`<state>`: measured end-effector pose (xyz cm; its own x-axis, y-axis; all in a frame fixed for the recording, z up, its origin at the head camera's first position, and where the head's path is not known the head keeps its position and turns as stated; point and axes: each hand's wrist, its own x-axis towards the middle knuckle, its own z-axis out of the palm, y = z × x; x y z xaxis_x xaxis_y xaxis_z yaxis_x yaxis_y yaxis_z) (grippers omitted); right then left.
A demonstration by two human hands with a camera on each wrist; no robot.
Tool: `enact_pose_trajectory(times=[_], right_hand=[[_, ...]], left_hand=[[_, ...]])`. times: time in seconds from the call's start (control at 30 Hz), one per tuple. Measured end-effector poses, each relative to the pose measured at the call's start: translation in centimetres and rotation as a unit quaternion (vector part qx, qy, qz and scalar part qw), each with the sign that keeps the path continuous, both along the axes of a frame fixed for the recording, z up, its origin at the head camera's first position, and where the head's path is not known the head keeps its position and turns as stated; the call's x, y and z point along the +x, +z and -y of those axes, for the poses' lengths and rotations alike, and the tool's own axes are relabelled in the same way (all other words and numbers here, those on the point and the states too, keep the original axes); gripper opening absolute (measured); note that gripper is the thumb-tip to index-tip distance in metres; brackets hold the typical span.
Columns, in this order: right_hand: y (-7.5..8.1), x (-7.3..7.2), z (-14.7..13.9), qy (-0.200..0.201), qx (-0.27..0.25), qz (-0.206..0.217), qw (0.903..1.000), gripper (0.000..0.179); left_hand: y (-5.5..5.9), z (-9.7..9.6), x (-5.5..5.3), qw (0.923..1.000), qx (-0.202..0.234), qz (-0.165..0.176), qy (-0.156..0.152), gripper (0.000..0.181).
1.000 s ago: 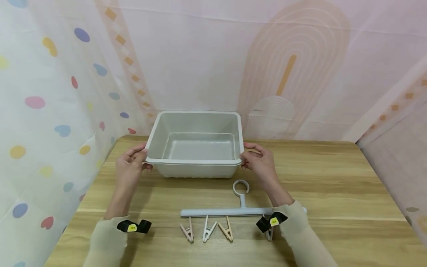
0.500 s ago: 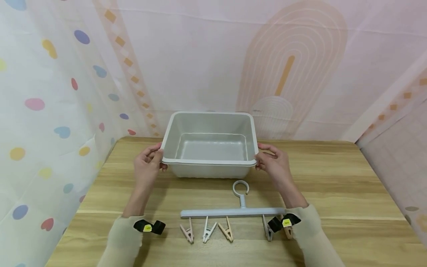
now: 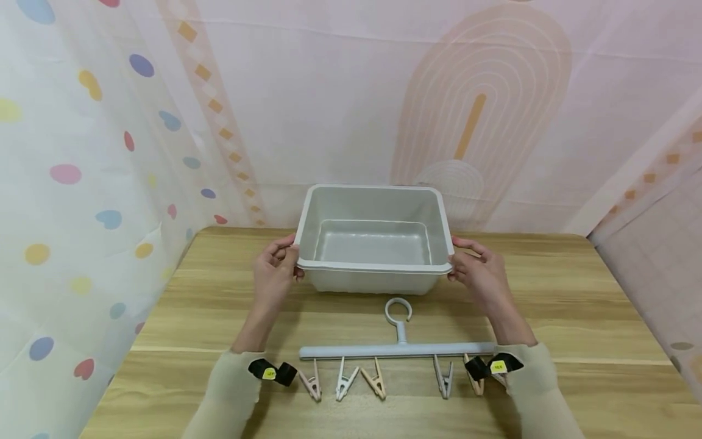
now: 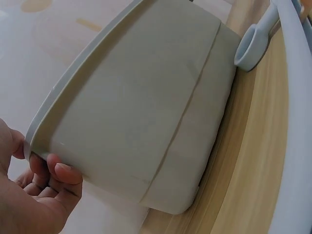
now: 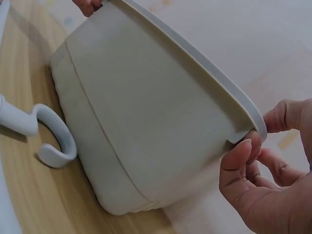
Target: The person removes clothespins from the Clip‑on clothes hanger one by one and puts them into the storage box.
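Note:
A light grey rectangular plastic basin with nothing inside stands toward the back of the wooden table. My left hand grips its rim at the near left corner, thumb on top and fingers curled beneath, as the left wrist view shows with the basin wall. At the near right corner my right hand pinches the rim in the same way; the right wrist view shows those fingers under the lip. Just in front of the basin lies a pale grey-blue hanger, its round hook pointing toward the basin.
Several clips lie in a row along the hanger's near side, among them a white clip, a tan clip and a grey clip. A patterned curtain hangs behind the table.
Both hands have slid the basin to the right along the back of the table, keeping their hold on its rim. More clips show under the right forearm. The hanger stays in place.

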<state>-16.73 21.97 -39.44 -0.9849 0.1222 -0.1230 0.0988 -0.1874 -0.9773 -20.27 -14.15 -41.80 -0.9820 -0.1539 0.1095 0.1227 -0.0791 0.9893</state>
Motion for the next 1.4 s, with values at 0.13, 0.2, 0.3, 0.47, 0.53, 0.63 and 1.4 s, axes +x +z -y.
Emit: enact_pose_trajectory(times=[0.13,0.2,0.3,0.47,0.53,0.63,1.4], right_hand=[[0.3,0.1,-1.0,0.003,-0.015,-0.003,0.9999,0.028],[0.3,0.2,-1.3,0.001,-0.019,-0.003,0.9998,0.027],[0.1,0.4,-1.9,-0.005,-0.022,-0.005,0.9997,0.027],[-0.2,0.5,-2.6,-0.02,-0.029,-0.017,0.9992,0.027],[-0.2,0.6,-3.0,-0.021,-0.032,-0.023,0.999,0.027],[-0.1,0.8,-3.8,-0.021,-0.028,-0.028,0.999,0.027],[-1.2,1.1,-5.5,0.053,0.01,-0.04,0.9977,0.042]], left_hand=[[-0.1,-1.1,-0.1,1.0,0.001,-0.007,-0.002,0.03],[-0.2,-1.6,-0.1,0.9999,0.003,-0.009,-0.003,0.029],[-0.4,-2.3,0.0,0.9999,0.006,-0.007,-0.007,0.029],[-0.5,-3.3,0.1,0.9998,0.011,-0.01,-0.015,0.029],[-0.4,-3.7,0.1,0.9997,0.014,-0.014,-0.017,0.029],[-0.4,-4.5,0.0,0.9994,0.018,-0.015,-0.023,0.029],[-1.0,-4.3,-0.5,0.9967,0.029,0.009,-0.075,0.033]])
